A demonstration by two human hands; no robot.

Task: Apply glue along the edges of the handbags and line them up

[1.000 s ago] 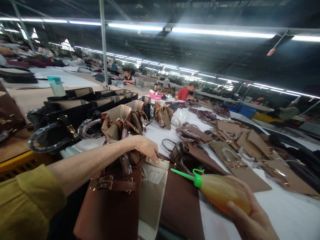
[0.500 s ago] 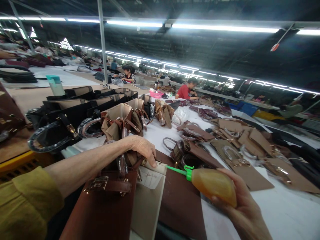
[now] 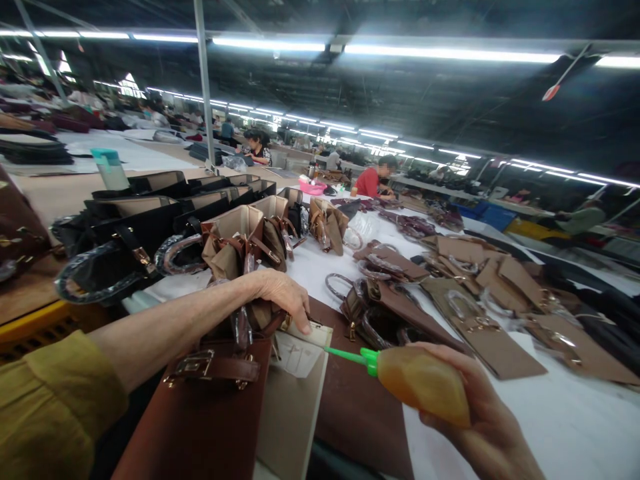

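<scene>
My right hand is wrapped round a squeeze glue bottle, amber in colour with a green nozzle. The nozzle tip points left and lies at the edge of a beige lining panel. On the top corner of that panel, the fingers of my left hand press down, closed on it. The panel belongs to a brown handbag with a gold buckle and strap, lying open in front of me. A darker brown leather piece lies under the nozzle.
Black handbags stand in rows at the left, with brown bags beside them. Flat tan bag pieces cover the right of the white table. A yellow crate is at lower left. A person in red works farther back.
The glue bottle's nozzle has moved down and slightly left along the panel's edge. My left hand has shifted slightly left, with the panel.
</scene>
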